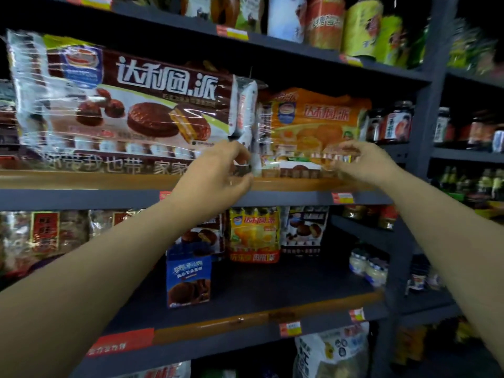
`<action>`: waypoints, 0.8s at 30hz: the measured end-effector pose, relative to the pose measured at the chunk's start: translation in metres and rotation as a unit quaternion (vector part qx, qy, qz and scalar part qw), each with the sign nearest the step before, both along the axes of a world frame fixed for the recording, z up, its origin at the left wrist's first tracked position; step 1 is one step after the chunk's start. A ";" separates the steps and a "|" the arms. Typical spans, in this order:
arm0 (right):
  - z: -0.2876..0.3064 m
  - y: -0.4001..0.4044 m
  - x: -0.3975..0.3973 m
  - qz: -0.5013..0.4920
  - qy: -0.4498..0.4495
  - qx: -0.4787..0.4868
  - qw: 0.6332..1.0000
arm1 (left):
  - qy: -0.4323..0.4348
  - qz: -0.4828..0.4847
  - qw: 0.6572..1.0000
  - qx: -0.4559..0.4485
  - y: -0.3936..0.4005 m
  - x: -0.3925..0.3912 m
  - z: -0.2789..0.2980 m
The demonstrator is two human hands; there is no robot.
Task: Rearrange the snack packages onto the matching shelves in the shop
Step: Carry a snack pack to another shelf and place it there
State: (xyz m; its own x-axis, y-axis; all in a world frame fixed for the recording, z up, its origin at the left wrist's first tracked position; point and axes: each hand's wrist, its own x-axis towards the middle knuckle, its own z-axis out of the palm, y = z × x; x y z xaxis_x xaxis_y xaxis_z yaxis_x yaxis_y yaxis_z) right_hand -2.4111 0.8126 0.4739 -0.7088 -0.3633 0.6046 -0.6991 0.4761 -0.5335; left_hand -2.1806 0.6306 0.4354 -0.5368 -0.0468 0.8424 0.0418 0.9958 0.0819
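Head view: left hand (226, 170) pinches brown pack (122, 105) corner at shelf (81, 180) front edge; right hand (362, 162), fingers curled, grips orange pack (313, 118) bottom edge.

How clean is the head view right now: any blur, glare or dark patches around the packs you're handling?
Head view: glare streaks cross the brown pie pack; motion blur smears the right hand, the orange pie pack and the far-right jars; corners fall dark; wide-angle lens bends the shelf edges.
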 end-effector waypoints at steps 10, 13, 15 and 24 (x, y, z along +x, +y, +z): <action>0.016 -0.016 -0.041 0.051 -0.082 0.146 0.984 | 0.003 0.030 0.999 0.032 0.002 -0.015 -0.009; 0.017 -0.020 -0.045 0.060 -0.092 0.151 0.982 | 0.006 0.040 0.998 0.037 0.000 -0.017 -0.009; 0.019 -0.019 -0.047 0.067 -0.114 0.148 0.980 | 0.010 0.043 0.998 0.041 -0.001 -0.018 -0.009; 0.024 -0.019 -0.055 0.127 -0.166 0.144 0.967 | 0.010 0.045 0.998 0.041 0.001 -0.026 -0.011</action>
State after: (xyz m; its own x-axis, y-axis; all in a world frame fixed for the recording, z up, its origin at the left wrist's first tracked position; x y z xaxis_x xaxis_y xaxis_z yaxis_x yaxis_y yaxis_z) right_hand -2.4659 0.7935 0.4977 -0.7118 -0.6710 0.2076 -0.6266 0.4729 -0.6195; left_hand -2.2068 0.6319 0.4247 -0.5108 -0.1645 0.8438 -0.0458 0.9853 0.1644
